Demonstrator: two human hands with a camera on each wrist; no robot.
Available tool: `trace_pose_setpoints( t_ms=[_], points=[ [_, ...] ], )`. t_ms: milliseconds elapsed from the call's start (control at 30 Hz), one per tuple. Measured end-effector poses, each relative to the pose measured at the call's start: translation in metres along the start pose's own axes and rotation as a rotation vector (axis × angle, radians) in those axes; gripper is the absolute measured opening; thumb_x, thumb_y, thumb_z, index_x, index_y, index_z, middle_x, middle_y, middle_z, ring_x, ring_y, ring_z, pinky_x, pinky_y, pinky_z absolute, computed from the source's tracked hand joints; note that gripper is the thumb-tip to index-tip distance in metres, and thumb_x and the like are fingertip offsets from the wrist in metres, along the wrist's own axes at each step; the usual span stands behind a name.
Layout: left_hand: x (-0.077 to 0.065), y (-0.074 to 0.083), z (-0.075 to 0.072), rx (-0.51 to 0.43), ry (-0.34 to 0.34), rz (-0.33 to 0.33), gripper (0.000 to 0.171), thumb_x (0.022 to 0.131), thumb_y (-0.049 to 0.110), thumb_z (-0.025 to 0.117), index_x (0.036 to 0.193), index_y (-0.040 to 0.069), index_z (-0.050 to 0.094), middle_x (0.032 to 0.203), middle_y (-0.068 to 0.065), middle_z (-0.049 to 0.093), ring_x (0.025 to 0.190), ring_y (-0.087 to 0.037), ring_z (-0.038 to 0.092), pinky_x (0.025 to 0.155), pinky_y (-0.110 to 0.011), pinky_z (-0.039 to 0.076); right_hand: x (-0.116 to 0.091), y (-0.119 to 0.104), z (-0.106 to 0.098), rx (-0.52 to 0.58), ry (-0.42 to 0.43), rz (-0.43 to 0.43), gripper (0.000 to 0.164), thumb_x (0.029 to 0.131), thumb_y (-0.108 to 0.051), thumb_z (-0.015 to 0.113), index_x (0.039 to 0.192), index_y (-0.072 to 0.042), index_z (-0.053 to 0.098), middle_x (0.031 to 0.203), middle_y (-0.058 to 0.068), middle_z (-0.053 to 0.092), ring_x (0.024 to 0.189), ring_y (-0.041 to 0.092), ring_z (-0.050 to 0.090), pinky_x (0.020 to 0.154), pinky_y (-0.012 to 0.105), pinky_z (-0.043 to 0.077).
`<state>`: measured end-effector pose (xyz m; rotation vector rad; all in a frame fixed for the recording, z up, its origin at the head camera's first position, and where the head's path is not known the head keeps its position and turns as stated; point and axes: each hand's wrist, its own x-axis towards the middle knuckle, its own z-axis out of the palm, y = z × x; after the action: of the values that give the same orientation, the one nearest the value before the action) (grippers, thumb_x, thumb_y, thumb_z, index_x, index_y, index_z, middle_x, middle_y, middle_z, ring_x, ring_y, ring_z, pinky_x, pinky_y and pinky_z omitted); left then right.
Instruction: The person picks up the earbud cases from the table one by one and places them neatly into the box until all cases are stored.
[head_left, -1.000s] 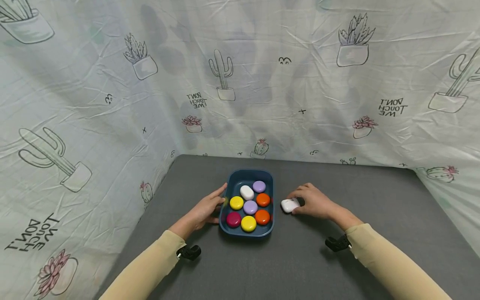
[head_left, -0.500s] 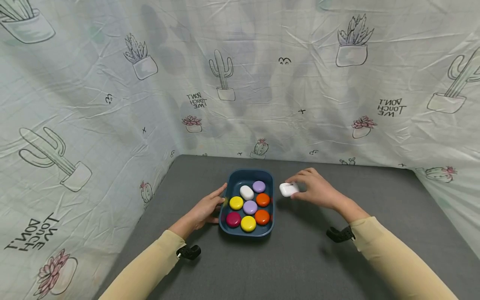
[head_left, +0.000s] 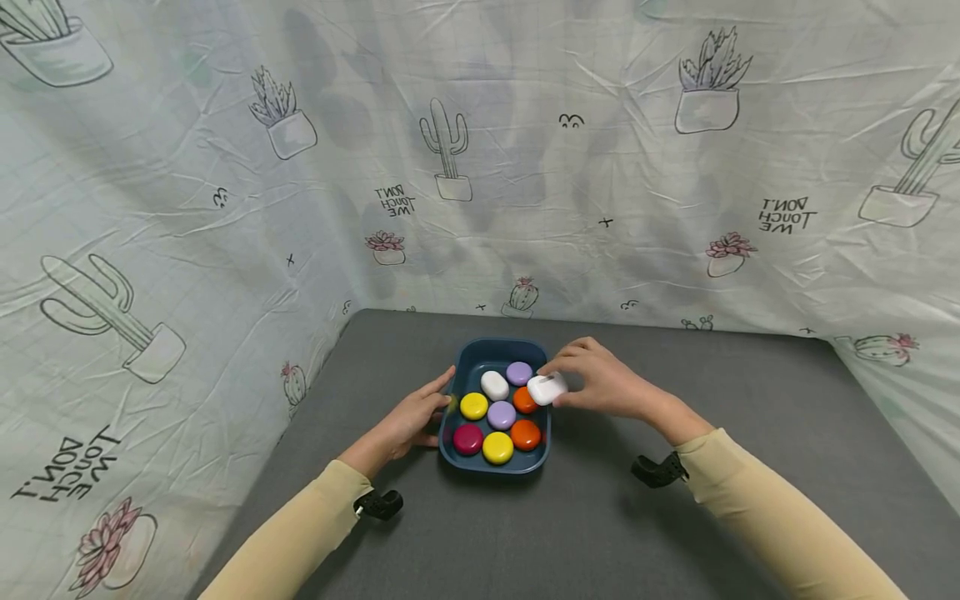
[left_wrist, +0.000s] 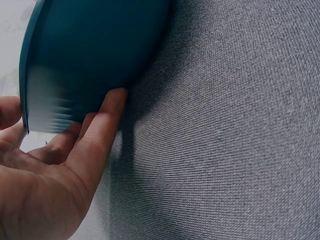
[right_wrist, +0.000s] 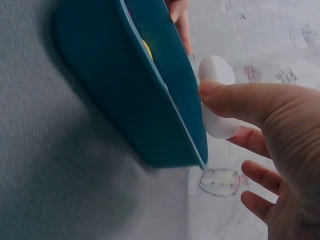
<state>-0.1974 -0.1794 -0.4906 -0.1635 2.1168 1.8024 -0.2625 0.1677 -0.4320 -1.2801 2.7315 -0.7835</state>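
A white block with rounded edges is pinched between thumb and finger of my right hand, over the right rim of a dark blue tray. In the right wrist view the block stands clear above the tray wall, thumb on one face. My left hand rests against the tray's left side; in the left wrist view its fairly straight fingers touch the outer wall. Inside the tray lie several glossy rounded pieces: yellow, orange, lilac, dark red and white.
The tray stands on a grey cloth-covered table. A white curtain printed with cacti hangs behind and to the left. Each wrist carries a black strap-mounted device. The held block partly hides one orange piece.
My right hand has lifted the white block off the table and carried it left over the tray's right rim. The left hand and the tray have stayed in place.
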Motion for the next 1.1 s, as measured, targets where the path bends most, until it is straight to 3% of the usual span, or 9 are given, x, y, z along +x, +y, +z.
trace_pose_setpoints(
  t_ms=[400,600,867,1100],
  points=[
    [0.000,0.001,0.000,0.003,-0.005,0.004,0.058,0.106,0.026,0.048,0.159,0.046,0.032,0.168,-0.017,0.016,0.140,-0.048,0.039,0.081,-0.053,0.058,0.008,-0.019,0.015,0.008,-0.128,-0.028,0.043,0.085,-0.033,0.085,0.126,-0.031,0.073,0.129,-0.005,0.065,0.125,0.026,0.043,0.096,0.052,0.041],
    [0.000,0.001,0.001,0.003,0.003,-0.003,0.059,0.106,0.026,0.049,0.159,0.045,0.033,0.168,-0.018,0.018,0.138,-0.047,0.041,0.080,-0.051,0.059,0.008,-0.024,0.021,0.007,-0.182,-0.046,0.045,0.086,-0.036,0.084,0.128,-0.028,0.073,0.130,-0.006,0.066,0.125,0.026,0.044,0.099,0.054,0.039],
    [0.000,0.002,0.001,0.009,0.004,-0.008,0.058,0.107,0.025,0.047,0.159,0.045,0.032,0.168,-0.017,0.018,0.138,-0.048,0.041,0.079,-0.050,0.059,0.009,-0.025,0.026,0.003,-0.214,-0.087,0.039,0.086,-0.038,0.083,0.124,-0.031,0.074,0.126,-0.014,0.066,0.126,0.025,0.044,0.103,0.055,0.037],
    [0.002,0.001,0.002,0.003,0.003,-0.009,0.059,0.107,0.025,0.047,0.160,0.045,0.031,0.168,-0.018,0.017,0.138,-0.048,0.041,0.079,-0.051,0.059,0.005,-0.021,0.022,-0.004,-0.163,-0.070,0.036,0.092,-0.039,0.077,0.124,-0.023,0.075,0.128,-0.007,0.065,0.129,0.027,0.042,0.103,0.057,0.037]
  ],
)
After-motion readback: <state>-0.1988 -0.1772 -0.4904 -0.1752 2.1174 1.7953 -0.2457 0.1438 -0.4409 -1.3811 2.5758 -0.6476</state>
